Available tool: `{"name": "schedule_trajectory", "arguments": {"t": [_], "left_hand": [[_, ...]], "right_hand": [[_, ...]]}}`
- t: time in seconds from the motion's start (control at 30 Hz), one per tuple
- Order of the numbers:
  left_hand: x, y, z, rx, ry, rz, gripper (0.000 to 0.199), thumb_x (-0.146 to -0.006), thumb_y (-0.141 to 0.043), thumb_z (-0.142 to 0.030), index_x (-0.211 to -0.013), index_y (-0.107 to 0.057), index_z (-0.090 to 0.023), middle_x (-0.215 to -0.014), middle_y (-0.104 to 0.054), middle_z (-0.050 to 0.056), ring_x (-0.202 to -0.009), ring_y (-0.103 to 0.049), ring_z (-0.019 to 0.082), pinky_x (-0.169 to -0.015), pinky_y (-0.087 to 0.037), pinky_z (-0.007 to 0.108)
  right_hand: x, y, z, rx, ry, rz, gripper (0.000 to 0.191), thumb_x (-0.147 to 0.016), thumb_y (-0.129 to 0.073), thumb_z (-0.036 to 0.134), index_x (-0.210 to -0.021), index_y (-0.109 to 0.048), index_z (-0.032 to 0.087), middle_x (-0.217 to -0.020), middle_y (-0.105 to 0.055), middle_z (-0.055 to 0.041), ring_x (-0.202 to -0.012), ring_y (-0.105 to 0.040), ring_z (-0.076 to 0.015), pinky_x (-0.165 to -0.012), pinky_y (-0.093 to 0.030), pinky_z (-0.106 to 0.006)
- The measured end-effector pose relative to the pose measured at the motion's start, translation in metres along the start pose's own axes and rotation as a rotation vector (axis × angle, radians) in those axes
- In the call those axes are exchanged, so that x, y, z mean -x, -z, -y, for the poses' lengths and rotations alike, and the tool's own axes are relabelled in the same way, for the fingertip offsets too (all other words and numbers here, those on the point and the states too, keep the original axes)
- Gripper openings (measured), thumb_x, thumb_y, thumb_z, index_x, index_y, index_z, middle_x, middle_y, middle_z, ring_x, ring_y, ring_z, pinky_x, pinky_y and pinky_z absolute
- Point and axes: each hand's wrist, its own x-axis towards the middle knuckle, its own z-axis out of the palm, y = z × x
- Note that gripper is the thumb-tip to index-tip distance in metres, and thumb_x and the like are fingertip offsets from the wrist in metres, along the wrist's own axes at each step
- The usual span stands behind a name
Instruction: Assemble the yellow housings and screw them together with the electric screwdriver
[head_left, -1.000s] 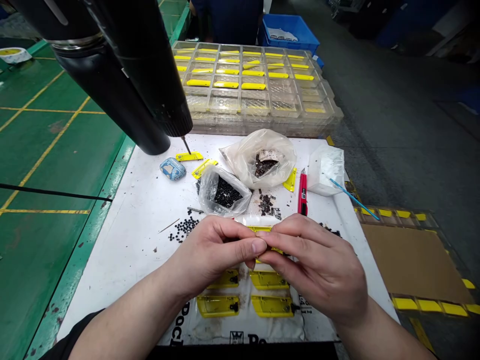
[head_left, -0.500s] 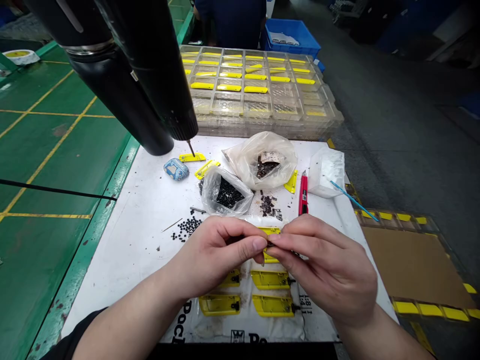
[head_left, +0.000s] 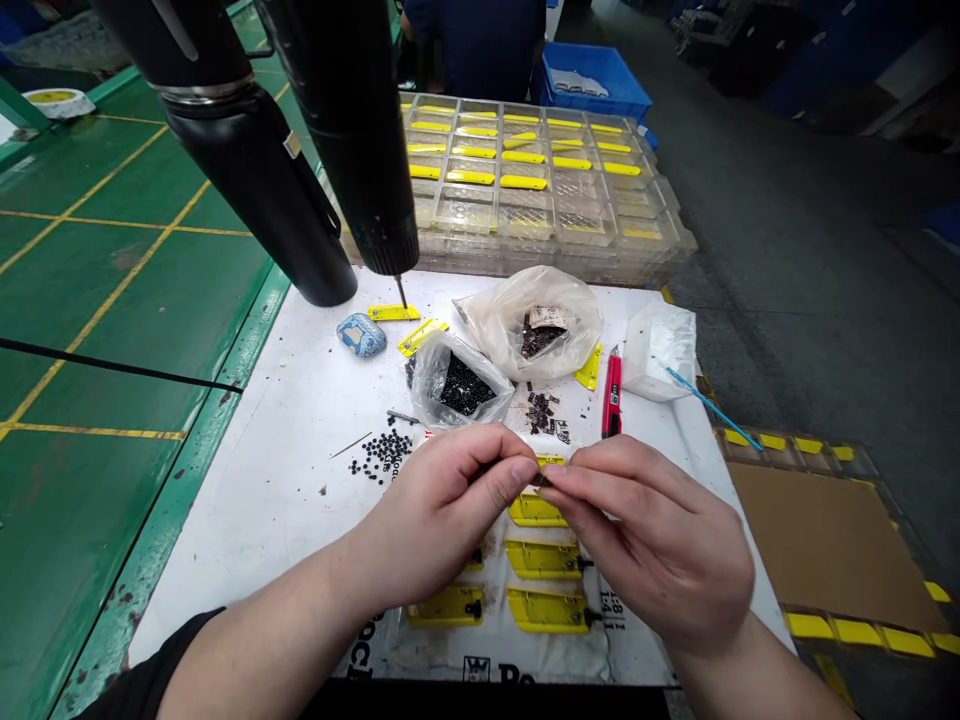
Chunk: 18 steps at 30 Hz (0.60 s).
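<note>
My left hand (head_left: 457, 510) and my right hand (head_left: 652, 530) meet over the white work surface, fingertips pinched around a tiny dark piece (head_left: 540, 480). What exactly it is cannot be made out. Beneath and between them lie yellow plastic parts (head_left: 541, 560) in rows, some with black fittings at one end. Past the hands sit an open bag of small black pieces (head_left: 465, 385) and a larger bag of dark brown pieces (head_left: 536, 335). Loose black pieces (head_left: 382, 450) are scattered left of my left hand, and dark chips (head_left: 540, 410) lie just beyond the fingertips.
A black electric screwdriver (head_left: 367, 150) hangs at upper left by a black bottle (head_left: 300, 220). A red cutter (head_left: 612, 395) lies right of the bags. Clear trays (head_left: 540, 215) with yellow parts stand behind. A person (head_left: 491, 45) is beyond them, near a blue bin (head_left: 600, 95).
The view has shifted slightly, so the table things appear a little further right. Both hands keep their pinch at nearly the same place.
</note>
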Motion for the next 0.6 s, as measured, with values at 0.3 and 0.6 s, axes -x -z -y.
{"name": "schedule_trajectory", "arguments": {"t": [0.3,0.6], "left_hand": [[-0.0004,0.0004,0.0022,0.180,0.077,0.045,0.033,-0.103,-0.070,-0.047,-0.090,-0.071,-0.017,-0.085,-0.064,-0.004,-0.076,-0.051,0.005,-0.075,-0.043,0.020],[0.0014,-0.0034,0.0013,-0.198,-0.182,-0.030,0.026,-0.109,-0.060,-0.037,-0.094,-0.070,-0.019,-0.093,-0.072,-0.002,-0.087,-0.060,0.006,-0.085,-0.044,0.021]], "right_hand": [[0.0040,-0.0007,0.0007,0.117,0.096,-0.037,0.033,-0.092,-0.083,0.002,-0.123,-0.075,0.011,-0.109,-0.074,-0.0077,-0.101,-0.069,-0.0141,-0.089,-0.060,-0.031],[0.0005,0.0001,0.0024,0.068,0.074,-0.032,0.032,-0.094,-0.081,0.001,-0.123,-0.075,0.012,-0.110,-0.074,-0.0068,-0.101,-0.069,-0.0133,-0.091,-0.061,-0.030]]}}
